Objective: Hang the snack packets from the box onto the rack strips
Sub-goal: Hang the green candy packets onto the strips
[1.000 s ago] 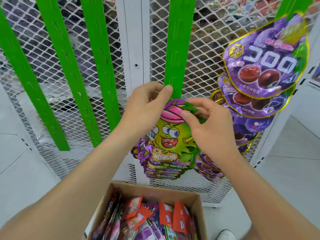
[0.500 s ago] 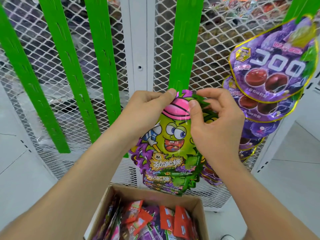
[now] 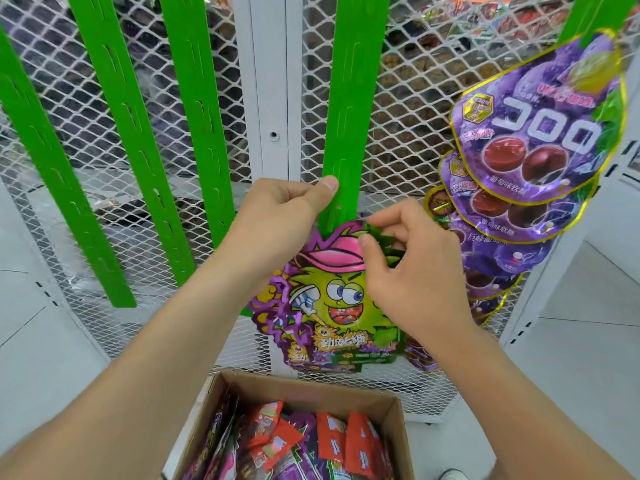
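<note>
Compared with a moment ago, the left hand point(image 3: 280, 221) pinches the green strip point(image 3: 349, 98) higher up, so the strip end shows between the hands. The packet point(image 3: 332, 306) top sits below the left thumb, and the right hand point(image 3: 415, 271) now pinches its upper right edge.

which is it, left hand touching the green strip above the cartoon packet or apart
Touching. The head view shows the left hand with its thumb lying on the green strip, just above the packet.

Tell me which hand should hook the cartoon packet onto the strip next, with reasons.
Right. The right hand already pinches the top of the cartoon packet just under the green strip; the left hand pinches that strip, likely steadying it.
</note>
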Demonstrator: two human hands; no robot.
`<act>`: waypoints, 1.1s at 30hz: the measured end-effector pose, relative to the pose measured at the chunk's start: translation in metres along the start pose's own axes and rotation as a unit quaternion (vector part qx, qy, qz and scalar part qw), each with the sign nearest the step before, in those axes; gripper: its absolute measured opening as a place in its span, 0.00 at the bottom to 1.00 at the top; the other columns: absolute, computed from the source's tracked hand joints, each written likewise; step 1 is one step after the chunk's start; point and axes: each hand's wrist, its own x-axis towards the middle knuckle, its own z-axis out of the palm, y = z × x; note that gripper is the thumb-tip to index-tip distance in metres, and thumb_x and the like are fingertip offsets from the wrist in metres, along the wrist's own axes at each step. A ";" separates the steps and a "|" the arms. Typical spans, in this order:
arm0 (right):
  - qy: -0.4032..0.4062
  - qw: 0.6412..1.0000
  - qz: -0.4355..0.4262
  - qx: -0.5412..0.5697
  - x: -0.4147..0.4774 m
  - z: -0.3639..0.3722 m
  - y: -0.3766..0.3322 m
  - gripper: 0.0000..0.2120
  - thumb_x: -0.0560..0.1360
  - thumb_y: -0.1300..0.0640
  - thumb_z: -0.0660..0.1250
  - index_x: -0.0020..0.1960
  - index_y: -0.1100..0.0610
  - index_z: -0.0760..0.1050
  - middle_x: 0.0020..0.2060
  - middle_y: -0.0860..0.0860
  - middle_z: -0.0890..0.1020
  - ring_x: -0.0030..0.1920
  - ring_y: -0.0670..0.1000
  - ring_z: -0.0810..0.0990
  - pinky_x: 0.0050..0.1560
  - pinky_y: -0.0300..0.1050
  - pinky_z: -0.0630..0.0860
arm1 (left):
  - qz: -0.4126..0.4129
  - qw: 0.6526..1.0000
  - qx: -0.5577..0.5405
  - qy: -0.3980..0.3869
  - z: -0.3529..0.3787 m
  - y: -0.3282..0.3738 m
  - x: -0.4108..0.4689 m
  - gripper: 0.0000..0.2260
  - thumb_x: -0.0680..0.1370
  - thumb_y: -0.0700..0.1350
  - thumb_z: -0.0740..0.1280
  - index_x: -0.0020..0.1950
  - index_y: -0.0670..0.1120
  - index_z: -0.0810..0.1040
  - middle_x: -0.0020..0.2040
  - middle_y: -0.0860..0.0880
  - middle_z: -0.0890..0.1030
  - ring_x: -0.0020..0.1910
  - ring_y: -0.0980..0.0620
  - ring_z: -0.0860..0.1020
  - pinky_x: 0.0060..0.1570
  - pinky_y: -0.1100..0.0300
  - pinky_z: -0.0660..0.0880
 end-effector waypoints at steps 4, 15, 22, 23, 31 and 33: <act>0.025 0.999 -0.042 0.024 -0.002 -0.004 -0.002 0.08 0.78 0.62 0.72 0.55 0.55 0.77 0.45 0.45 0.84 0.47 0.51 0.84 0.51 0.62 0.78 | -0.019 1.000 0.006 -0.010 -0.005 0.001 -0.001 0.22 0.81 0.61 0.70 0.51 0.41 0.87 0.41 0.50 0.78 0.37 0.55 0.76 0.46 0.68 0.70; 0.060 0.995 -0.070 0.040 0.004 -0.018 -0.003 0.05 0.73 0.62 0.69 0.48 0.55 0.77 0.34 0.45 0.78 0.32 0.55 0.74 0.36 0.56 0.73 | -0.054 0.995 -0.016 -0.079 -0.021 0.007 0.001 0.16 0.80 0.58 0.72 0.54 0.45 0.89 0.52 0.43 0.88 0.39 0.48 0.84 0.53 0.52 0.82; 0.067 0.995 -0.040 0.065 0.008 -0.007 -0.011 0.05 0.78 0.57 0.70 0.53 0.55 0.79 0.39 0.43 0.84 0.38 0.49 0.83 0.46 0.61 0.78 | -0.050 0.993 0.045 -0.095 -0.017 0.013 -0.004 0.17 0.76 0.65 0.73 0.39 0.53 0.89 0.35 0.57 0.84 0.39 0.59 0.81 0.59 0.58 0.75; 0.072 0.995 -0.035 0.065 0.008 -0.005 -0.012 0.05 0.78 0.57 0.71 0.54 0.55 0.79 0.39 0.43 0.84 0.39 0.48 0.83 0.47 0.62 0.78 | -0.049 0.993 0.046 -0.102 -0.018 0.014 -0.004 0.17 0.76 0.65 0.72 0.40 0.53 0.89 0.36 0.56 0.86 0.39 0.60 0.82 0.62 0.56 0.75; 0.119 0.991 -0.028 0.045 0.007 0.003 -0.018 0.05 0.78 0.56 0.72 0.53 0.52 0.80 0.40 0.42 0.84 0.39 0.50 0.84 0.47 0.64 0.78 | -0.035 0.990 0.029 -0.136 -0.023 0.009 -0.003 0.28 0.70 0.71 0.73 0.50 0.46 0.89 0.49 0.43 0.89 0.54 0.44 0.87 0.69 0.46 0.76; 0.113 0.993 -0.024 0.038 0.006 0.004 -0.018 0.05 0.78 0.56 0.72 0.53 0.52 0.79 0.40 0.42 0.84 0.40 0.52 0.84 0.47 0.64 0.78 | -0.035 0.988 0.035 -0.147 -0.024 0.008 -0.003 0.26 0.71 0.71 0.72 0.50 0.50 0.90 0.51 0.48 0.89 0.57 0.47 0.86 0.69 0.47 0.75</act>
